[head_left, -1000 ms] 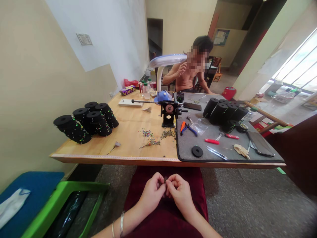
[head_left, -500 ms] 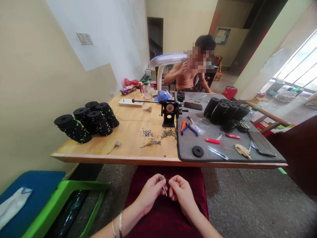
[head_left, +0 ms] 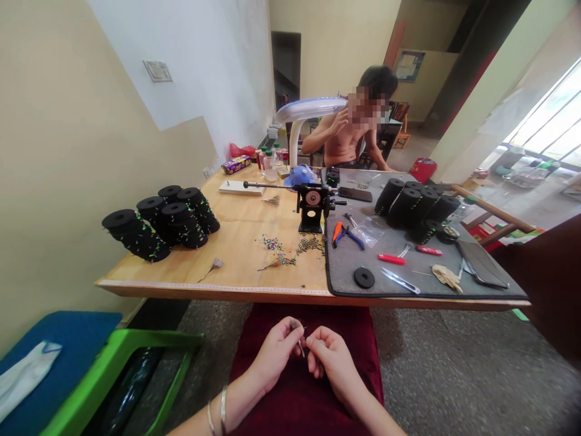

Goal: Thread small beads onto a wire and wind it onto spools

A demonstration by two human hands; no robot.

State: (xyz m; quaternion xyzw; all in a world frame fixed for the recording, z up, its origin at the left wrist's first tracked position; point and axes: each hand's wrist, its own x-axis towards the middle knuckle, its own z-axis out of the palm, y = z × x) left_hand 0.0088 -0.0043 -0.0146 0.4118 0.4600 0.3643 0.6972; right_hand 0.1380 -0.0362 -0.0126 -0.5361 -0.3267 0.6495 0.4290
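Observation:
Below the table edge, over a dark red cloth [head_left: 254,333], my two hands almost meet. My left hand [head_left: 276,352] pinches a slim greyish piece [head_left: 302,349] between thumb and fingers; its kind is too small to make out. Close beside it, my right hand [head_left: 331,356] is closed in a pinch, its fingertips at the slim piece. Whatever those fingers hold is too fine to see. On the table ahead lie coloured beads [head_left: 272,243], small dark metal pieces [head_left: 310,244] and tufted bundles of fine strands [head_left: 216,264].
Black foam spools [head_left: 157,239] stand at left, more [head_left: 403,203] at right. A black winding device [head_left: 311,209] and lamp [head_left: 297,130] stand mid-table. Pliers [head_left: 348,236], thread snips [head_left: 400,280] and a foam disc [head_left: 364,277] lie on the grey mat [head_left: 345,287]. A person [head_left: 345,139] sits opposite.
My right hand has shifted slightly lower, its fingertips still by the left hand's. The slim piece stays in my left hand. The whole view has shifted slightly.

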